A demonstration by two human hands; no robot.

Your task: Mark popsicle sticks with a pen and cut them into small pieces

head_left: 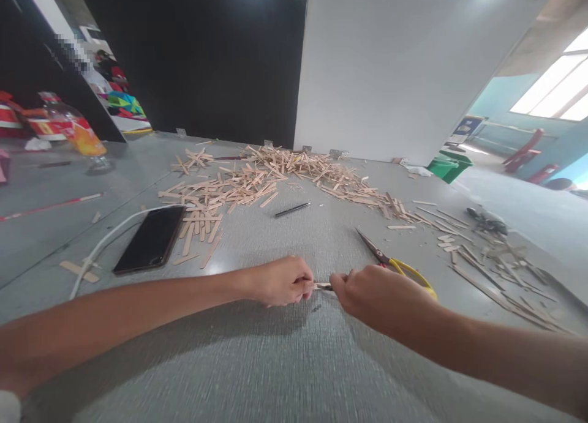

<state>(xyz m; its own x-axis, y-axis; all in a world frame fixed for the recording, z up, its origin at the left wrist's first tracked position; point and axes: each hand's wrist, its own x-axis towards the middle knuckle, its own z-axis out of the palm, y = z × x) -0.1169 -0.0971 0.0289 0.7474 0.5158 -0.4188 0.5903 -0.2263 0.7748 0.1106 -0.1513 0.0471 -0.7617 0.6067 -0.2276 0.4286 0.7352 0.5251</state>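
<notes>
My left hand [287, 282] is closed, thumb and fingers pinching one end of a small flat wooden craft stick [318, 285]. Just to the right, my right hand [367, 291] is closed around a small tool with a dark metal tip [327, 288] that meets the stick; its handle is hidden in my fingers, so its kind does not show. Scissors with yellow handles [413, 275] lie right behind my right hand, blades pointing away to the left. A dark pen [293, 210] rests on the grey table [257, 362] beyond my hands.
Loose craft sticks [239, 184] spread in a heap across the back. A phone [151, 239] with a white cable [103, 242] lies at the left. A drink bottle [82, 135] stands farther back. Thin cut strips [482, 270] lie at the right. Black and grey panels [367, 62] rise behind.
</notes>
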